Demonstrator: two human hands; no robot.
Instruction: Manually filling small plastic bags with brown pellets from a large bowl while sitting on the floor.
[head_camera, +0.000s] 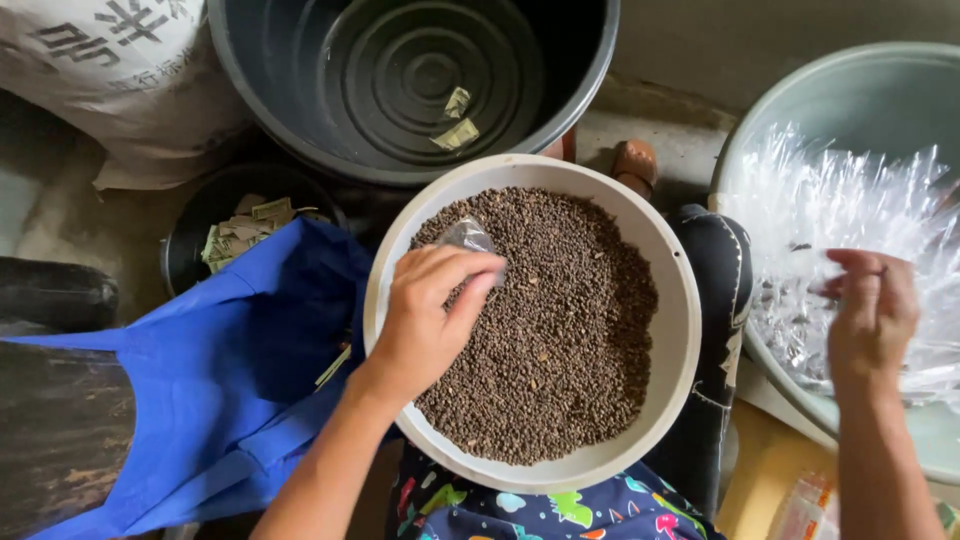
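Scooping brown pellets (560, 330) from the white bowl (680, 330), the left hand (430, 320) pinches a small clear bag (468, 236), barely filled; the right hand (872, 312) grips one bag from the heap of clear bags (800, 210).

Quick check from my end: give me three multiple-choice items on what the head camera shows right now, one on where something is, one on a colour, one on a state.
1. Where is the left hand?
A. Over the round white bowl of small brown pellets
B. Inside the dark grey round tub
C. On the blue cloth bag

2. What colour is the cloth bag beside the bowl?
A. Red
B. Blue
C. Yellow

3. What is the right hand doing?
A. Resting flat on the floor
B. Gripping the bowl rim
C. Touching the clear crinkled plastic bags in the pale green basin

Answers: 1 A, its fingers pinch a small clear packet above the pellets. 2 B, plainly blue. 3 C, its fingertips meet the plastic.
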